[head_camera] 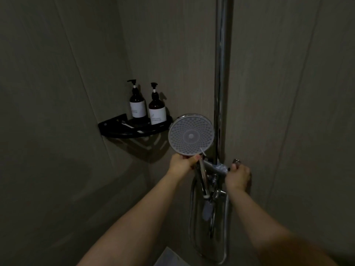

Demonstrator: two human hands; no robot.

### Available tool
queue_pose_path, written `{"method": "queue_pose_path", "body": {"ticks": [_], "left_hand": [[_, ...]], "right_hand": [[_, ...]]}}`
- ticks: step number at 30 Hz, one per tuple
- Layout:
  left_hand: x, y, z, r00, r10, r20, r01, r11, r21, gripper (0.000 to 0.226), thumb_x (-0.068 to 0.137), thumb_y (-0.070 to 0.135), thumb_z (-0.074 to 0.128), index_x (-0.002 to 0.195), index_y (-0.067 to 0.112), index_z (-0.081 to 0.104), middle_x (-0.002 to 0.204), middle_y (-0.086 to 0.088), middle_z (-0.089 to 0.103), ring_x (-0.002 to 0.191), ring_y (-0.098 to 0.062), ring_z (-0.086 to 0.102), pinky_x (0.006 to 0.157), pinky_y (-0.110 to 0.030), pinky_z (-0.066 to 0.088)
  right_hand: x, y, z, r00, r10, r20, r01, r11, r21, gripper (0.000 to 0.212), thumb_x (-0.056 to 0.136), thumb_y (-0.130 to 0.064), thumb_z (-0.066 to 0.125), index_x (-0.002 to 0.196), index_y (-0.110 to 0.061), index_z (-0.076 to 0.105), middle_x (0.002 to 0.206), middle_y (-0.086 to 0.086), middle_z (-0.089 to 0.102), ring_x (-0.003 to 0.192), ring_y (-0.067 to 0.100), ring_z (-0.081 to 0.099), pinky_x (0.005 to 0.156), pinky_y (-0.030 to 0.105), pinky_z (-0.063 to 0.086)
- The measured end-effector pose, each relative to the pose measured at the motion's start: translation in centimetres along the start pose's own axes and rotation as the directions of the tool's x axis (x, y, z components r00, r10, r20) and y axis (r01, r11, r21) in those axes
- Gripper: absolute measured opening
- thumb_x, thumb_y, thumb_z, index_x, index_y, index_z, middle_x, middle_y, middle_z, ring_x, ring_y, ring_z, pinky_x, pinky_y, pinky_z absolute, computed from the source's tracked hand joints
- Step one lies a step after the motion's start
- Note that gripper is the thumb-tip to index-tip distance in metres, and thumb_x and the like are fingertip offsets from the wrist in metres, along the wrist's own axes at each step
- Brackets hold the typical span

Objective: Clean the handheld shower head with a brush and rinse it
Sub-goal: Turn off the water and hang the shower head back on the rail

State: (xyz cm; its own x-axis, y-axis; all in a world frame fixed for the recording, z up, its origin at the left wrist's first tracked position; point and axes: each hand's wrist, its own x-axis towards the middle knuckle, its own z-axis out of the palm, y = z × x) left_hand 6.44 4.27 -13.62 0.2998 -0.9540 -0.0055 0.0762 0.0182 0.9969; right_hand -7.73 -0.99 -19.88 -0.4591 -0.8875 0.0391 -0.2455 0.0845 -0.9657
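The left hand [181, 163] holds the handheld shower head [191, 134] at the neck, just under the round spray face; its grip is closed around the top of the handle, with the thumb near the lower rim. The spray face is turned toward the camera and stands above the hand, beside the chrome riser pipe [221, 79]. A thin pale object, maybe the brush, crosses the lower edge of the face, but it is too small to tell. The right hand [237, 176] is to the right of the pipe, its fingers curled on the faucet handle [235, 161] of the mixer valve [215, 178]. The chrome hose [192, 217] hangs in a loop below the valve. At the left, in the corner of the walls, a black corner shelf [113, 129] carries two dark pump bottles [137, 104], standing upright near its right edge, just beside the spray face.
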Motion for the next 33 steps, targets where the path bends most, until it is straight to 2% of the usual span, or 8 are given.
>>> {"method": "queue_pose_path", "body": {"ticks": [4,7,11,16,19,24,27,33], "left_hand": [[0.4,0.0,-0.7,0.999,0.003,-0.045,-0.004,1.0,-0.024,0.027,0.083,-0.004,0.061,0.11,-0.005,0.06,0.105,-0.017,0.063,0.086,-0.026,0.062,0.075,-0.033,0.056],[0.3,0.7,-0.8,0.998,0.003,-0.059,-0.005,0.999,-0.035,0.031,0.084,-0.003,0.061,0.114,-0.009,0.059,0.11,-0.019,0.062,0.092,-0.027,0.06,0.082,-0.037,0.052],[-0.1,3.5,-1.7,0.996,0.056,-0.064,-0.059,0.997,-0.053,0.027,0.086,0.003,0.06,0.112,-0.005,0.061,0.098,-0.013,0.061,0.072,-0.018,0.057,0.071,-0.032,0.05],[-1.4,8.3,-4.1,0.99,0.122,-0.076,-0.134,0.973,-0.189,0.01,0.091,0.009,0.053,0.101,0.008,0.057,0.078,-0.004,0.059,0.063,-0.013,0.057,0.059,-0.025,0.049],[-2.7,11.1,-6.1,0.984,0.159,-0.084,-0.179,0.915,-0.362,0.008,0.094,0.007,0.047,0.098,0.005,0.054,0.08,-0.008,0.059,0.062,-0.012,0.063,0.058,-0.026,0.055],[-4.4,14.1,-9.6,0.963,0.183,-0.197,-0.253,0.862,-0.439,0.007,0.097,0.012,0.044,0.092,0.008,0.049,0.076,-0.007,0.058,0.055,-0.008,0.062,0.056,-0.021,0.055],[-5.1,14.9,-11.0,0.954,0.179,-0.239,-0.27,0.859,-0.435,0.009,0.097,0.016,0.045,0.089,0.012,0.047,0.077,-0.006,0.059,0.064,-0.012,0.06,0.06,-0.024,0.053],[-6.1,15.6,-12.8,0.934,0.214,-0.286,-0.328,0.832,-0.448,0.022,0.096,0.016,0.047,0.114,0.004,0.045,0.083,-0.004,0.059,0.071,-0.012,0.06,0.062,-0.022,0.051]], "right_hand": [[2.3,-1.4,-2.7,0.995,-0.06,-0.075,0.075,0.975,0.21,0.019,0.098,-0.015,0.038,0.086,-0.017,0.052,0.103,0.025,0.061,0.084,0.03,0.058,0.075,0.035,0.045],[1.6,-2.6,-4.9,0.963,-0.268,0.007,0.26,0.941,0.218,0.013,0.096,-0.012,0.043,0.099,-0.012,0.056,0.092,0.01,0.054,0.085,0.019,0.05,0.072,0.027,0.04],[-2.1,-4.5,-5.2,0.84,-0.419,0.345,0.394,0.908,0.144,0.028,0.097,-0.01,0.043,0.121,-0.001,0.054,0.102,0.004,0.053,0.097,0.014,0.047,0.079,0.023,0.038],[-6.4,-7.0,-3.6,0.672,-0.375,0.639,0.431,0.899,0.075,0.022,0.096,-0.011,0.043,0.118,-0.011,0.048,0.104,0.003,0.056,0.096,0.014,0.052,0.084,0.024,0.037],[-8.2,-8.4,-2.9,0.65,-0.382,0.657,0.452,0.889,0.069,0.004,0.095,-0.011,0.045,0.097,-0.014,0.042,0.083,0.006,0.056,0.076,0.012,0.053,0.069,0.02,0.041],[-11.3,-10.3,-1.7,0.601,-0.44,0.668,0.485,0.864,0.133,0.019,0.095,-0.003,0.043,0.081,-0.014,0.047,0.063,-0.002,0.051,0.045,-0.011,0.05,0.052,0.004,0.037],[-13.2,-10.9,-0.6,0.556,-0.445,0.702,0.51,0.85,0.135,0.03,0.096,-0.006,0.043,0.072,-0.022,0.05,0.061,-0.005,0.05,0.042,-0.009,0.048,0.047,0.005,0.034],[-16.2,-11.6,1.9,0.521,-0.458,0.721,0.47,0.858,0.205,0.024,0.098,-0.008,0.036,0.087,-0.002,0.056,0.061,-0.002,0.045,0.053,0.006,0.04,0.051,0.015,0.031]]}}
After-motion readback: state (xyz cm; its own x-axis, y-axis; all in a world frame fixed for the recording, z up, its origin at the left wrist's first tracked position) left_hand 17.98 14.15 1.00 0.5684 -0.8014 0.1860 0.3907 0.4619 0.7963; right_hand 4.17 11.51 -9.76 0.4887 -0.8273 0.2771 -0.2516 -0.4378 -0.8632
